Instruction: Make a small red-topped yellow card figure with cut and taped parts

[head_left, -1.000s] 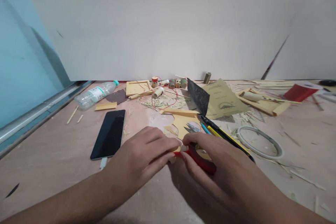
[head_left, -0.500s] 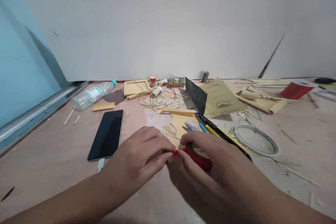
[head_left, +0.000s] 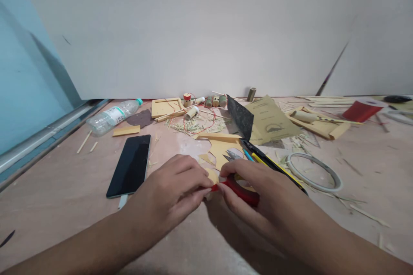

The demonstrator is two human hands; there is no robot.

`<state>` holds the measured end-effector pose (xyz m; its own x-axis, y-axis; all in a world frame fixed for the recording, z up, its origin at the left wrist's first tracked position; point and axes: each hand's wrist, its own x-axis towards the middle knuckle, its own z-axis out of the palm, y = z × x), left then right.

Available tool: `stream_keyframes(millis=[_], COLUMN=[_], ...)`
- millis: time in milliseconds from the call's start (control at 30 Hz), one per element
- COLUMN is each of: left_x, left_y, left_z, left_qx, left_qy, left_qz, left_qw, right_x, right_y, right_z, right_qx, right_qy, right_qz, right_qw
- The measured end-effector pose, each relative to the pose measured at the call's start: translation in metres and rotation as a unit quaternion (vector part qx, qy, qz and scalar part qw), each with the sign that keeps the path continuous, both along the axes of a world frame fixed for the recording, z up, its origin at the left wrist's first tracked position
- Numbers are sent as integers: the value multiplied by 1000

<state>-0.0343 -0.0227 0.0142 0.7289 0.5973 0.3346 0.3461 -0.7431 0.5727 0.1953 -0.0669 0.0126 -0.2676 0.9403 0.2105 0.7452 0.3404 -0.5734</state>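
My right hand is closed around a roll of red tape, thumb and fingertips pinching near where the strip leaves the roll. A short red strip runs from the roll to my left hand. The left fingers are pinched on a small pale yellow piece, with the red tape against its lower edge; most of the piece is hidden by the fingers. Just beyond my hands lie cut yellow card and scissors, whose grey blades show. A black cutter knife lies beside my right hand.
A phone on a white cable lies left of my left hand. Behind are a plastic bottle, sandpaper, small painted cylinders and wood shavings. To the right lie a white tape roll and red ribbon.
Hardly anything differs. The view has shifted very slightly, and both hands keep their hold on the red tape and the pale yellow piece.
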Motion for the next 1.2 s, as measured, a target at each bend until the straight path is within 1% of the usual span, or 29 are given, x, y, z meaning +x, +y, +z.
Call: stream_keyframes(millis=[200, 367, 600, 967, 1200], left_x=[0, -1, 1, 1, 5], left_y=[0, -1, -1, -1, -2], left_z=[3, 1, 1, -2, -3], left_qx=[14, 29, 33, 33, 14], left_qy=[16, 13, 10, 0, -16], left_qz=[-5, -12, -4, -7, 20], left_qw=[1000, 999, 999, 999, 1000], right_x=[2, 1, 0, -1, -1], right_y=[-3, -5, -4, -1, 1], right_z=[-3, -5, -1, 3, 3], right_qx=[35, 56, 40, 9, -9], right_qy=[-7, -6, -16, -26, -24], right_qz=[11, 3, -4, -10, -13], right_qw=[999, 998, 999, 1000, 1000])
